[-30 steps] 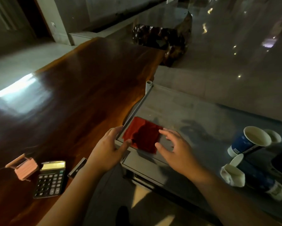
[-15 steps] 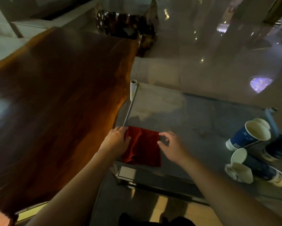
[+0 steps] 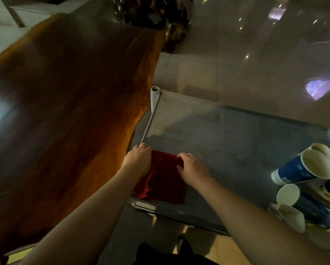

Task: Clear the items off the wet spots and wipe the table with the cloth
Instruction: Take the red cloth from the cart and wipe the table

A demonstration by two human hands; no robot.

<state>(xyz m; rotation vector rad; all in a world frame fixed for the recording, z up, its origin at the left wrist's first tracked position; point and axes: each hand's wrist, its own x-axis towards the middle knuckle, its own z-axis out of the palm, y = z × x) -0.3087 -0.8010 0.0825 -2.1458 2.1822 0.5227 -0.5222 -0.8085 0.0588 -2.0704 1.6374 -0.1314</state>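
Observation:
A dark red cloth (image 3: 163,181) lies flat at the near left corner of the grey glass table (image 3: 236,138). My left hand (image 3: 139,160) grips the cloth's far left corner, fingers curled, next to the table's metal side rail. My right hand (image 3: 192,167) pinches the cloth's far right corner. A patch of the glass just beyond the cloth looks darker and smeared. Several blue and white paper cups (image 3: 305,165) lie tipped over at the table's right end.
A long glossy wooden slab table (image 3: 64,104) runs along the left, close to the glass table. A white post (image 3: 154,92) stands at the glass table's far left corner. Shiny tiled floor surrounds both, with a dark carved stump (image 3: 160,14) at the back.
Both hands went from lying open on the cloth to gripping its far corners. The cloth now lies flatter and squarer. My view swung right, so the calculator left the frame.

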